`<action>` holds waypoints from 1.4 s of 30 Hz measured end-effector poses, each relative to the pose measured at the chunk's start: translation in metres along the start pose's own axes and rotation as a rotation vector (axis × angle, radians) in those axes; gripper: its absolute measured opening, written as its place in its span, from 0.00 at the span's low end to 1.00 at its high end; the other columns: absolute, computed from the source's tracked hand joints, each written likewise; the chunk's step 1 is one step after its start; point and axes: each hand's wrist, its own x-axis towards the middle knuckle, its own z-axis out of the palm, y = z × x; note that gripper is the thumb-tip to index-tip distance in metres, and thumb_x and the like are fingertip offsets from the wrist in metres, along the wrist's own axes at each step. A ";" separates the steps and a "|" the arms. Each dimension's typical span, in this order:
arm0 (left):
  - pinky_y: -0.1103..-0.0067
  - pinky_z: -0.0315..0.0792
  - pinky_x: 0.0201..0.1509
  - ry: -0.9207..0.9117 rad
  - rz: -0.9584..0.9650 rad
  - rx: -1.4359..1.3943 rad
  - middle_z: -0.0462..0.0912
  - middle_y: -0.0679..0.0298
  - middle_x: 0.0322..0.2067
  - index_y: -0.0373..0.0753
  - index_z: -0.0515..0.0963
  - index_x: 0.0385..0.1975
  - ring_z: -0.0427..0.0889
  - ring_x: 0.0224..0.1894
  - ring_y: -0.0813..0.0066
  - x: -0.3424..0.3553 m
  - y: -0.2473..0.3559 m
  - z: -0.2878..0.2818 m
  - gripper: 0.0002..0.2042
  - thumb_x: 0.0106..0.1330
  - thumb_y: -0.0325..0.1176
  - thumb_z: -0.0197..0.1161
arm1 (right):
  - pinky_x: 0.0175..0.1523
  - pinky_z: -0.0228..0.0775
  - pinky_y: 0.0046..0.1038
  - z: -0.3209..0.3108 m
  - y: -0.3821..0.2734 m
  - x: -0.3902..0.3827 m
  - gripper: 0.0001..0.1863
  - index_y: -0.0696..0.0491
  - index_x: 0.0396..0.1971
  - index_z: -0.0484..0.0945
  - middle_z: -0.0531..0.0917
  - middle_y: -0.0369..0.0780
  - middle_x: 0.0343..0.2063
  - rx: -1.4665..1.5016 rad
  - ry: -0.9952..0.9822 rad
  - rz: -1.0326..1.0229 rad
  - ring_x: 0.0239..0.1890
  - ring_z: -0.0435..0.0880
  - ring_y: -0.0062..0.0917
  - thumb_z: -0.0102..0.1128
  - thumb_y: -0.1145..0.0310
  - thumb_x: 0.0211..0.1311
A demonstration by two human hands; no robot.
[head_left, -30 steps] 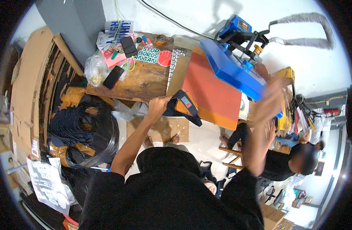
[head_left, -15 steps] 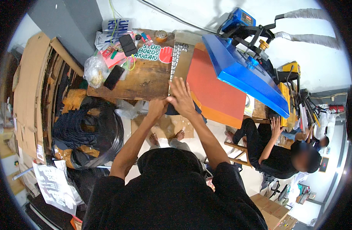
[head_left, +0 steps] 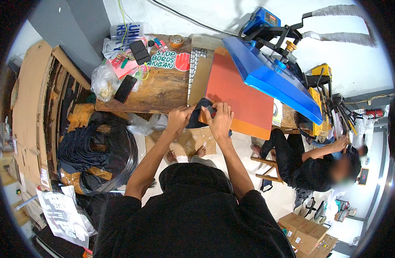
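Observation:
A dark navy cloth (head_left: 197,122) hangs at the near left corner of a heat press's orange-red lower pad (head_left: 238,92). My left hand (head_left: 179,119) is closed on the cloth's left side, its fingers toward the pad. My right hand (head_left: 222,120) grips the cloth at the pad's corner, thumb and fingers bent around it; a small dark patch shows between them, too small to make out. Above the pad, the press's blue upper plate (head_left: 272,81) is raised and tilted to the right.
Left of the press, a wooden table (head_left: 163,88) bears a black phone (head_left: 125,89), a plastic bag (head_left: 105,81) and a tape roll (head_left: 176,41). A black bag of dark cloths (head_left: 92,150) stands at left. On the right, another person (head_left: 318,167) sits on a wooden stool.
My right hand has come down from its raised, spread position and now grips the cloth at the pad's corner. More of the cloth shows between my hands. The seated person's hand has moved away rightward.

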 end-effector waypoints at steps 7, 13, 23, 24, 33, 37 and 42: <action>0.63 0.80 0.42 -0.126 -0.097 0.056 0.88 0.56 0.39 0.49 0.82 0.53 0.85 0.37 0.54 -0.001 0.003 -0.008 0.17 0.66 0.32 0.56 | 0.48 0.61 0.42 0.004 0.017 0.001 0.14 0.51 0.35 0.77 0.77 0.41 0.36 0.050 0.001 0.029 0.43 0.76 0.38 0.66 0.56 0.62; 0.62 0.80 0.41 -0.133 -0.096 0.100 0.87 0.55 0.38 0.52 0.82 0.54 0.85 0.36 0.53 0.000 0.002 -0.007 0.19 0.64 0.32 0.57 | 0.48 0.63 0.41 -0.007 0.001 0.008 0.12 0.53 0.30 0.78 0.79 0.41 0.34 0.091 -0.014 -0.095 0.43 0.77 0.38 0.67 0.60 0.61; 0.59 0.78 0.41 -0.036 -0.079 0.028 0.87 0.57 0.36 0.55 0.84 0.51 0.85 0.35 0.50 -0.003 -0.006 0.002 0.17 0.62 0.33 0.60 | 0.50 0.66 0.47 -0.047 0.064 -0.043 0.12 0.56 0.28 0.77 0.79 0.48 0.35 0.381 0.094 0.307 0.44 0.78 0.42 0.71 0.65 0.57; 0.59 0.78 0.41 -0.022 -0.083 0.008 0.87 0.57 0.35 0.57 0.84 0.50 0.85 0.35 0.50 -0.003 -0.009 0.006 0.16 0.62 0.34 0.61 | 0.49 0.67 0.46 -0.052 0.053 -0.043 0.13 0.55 0.30 0.77 0.79 0.48 0.36 0.303 0.075 0.172 0.44 0.77 0.42 0.72 0.63 0.57; 0.64 0.79 0.46 -0.160 -0.180 0.052 0.87 0.57 0.41 0.48 0.84 0.48 0.85 0.41 0.54 0.005 0.017 -0.007 0.16 0.61 0.27 0.61 | 0.45 0.67 0.43 -0.001 0.021 0.005 0.12 0.53 0.30 0.77 0.79 0.44 0.34 0.237 -0.034 -0.020 0.41 0.77 0.42 0.68 0.61 0.59; 0.59 0.78 0.42 -0.051 -0.099 0.050 0.86 0.50 0.33 0.54 0.86 0.46 0.84 0.36 0.46 0.003 -0.001 -0.001 0.12 0.66 0.37 0.61 | 0.43 0.68 0.42 -0.010 0.043 -0.003 0.08 0.56 0.28 0.77 0.78 0.44 0.29 0.408 0.124 0.052 0.36 0.78 0.41 0.64 0.68 0.61; 0.64 0.78 0.43 -0.142 -0.089 0.078 0.86 0.59 0.37 0.48 0.84 0.49 0.84 0.38 0.56 0.003 0.006 -0.005 0.17 0.61 0.26 0.60 | 0.44 0.72 0.39 -0.083 0.042 -0.074 0.05 0.56 0.27 0.79 0.81 0.44 0.32 0.449 -0.049 0.061 0.39 0.81 0.38 0.65 0.72 0.59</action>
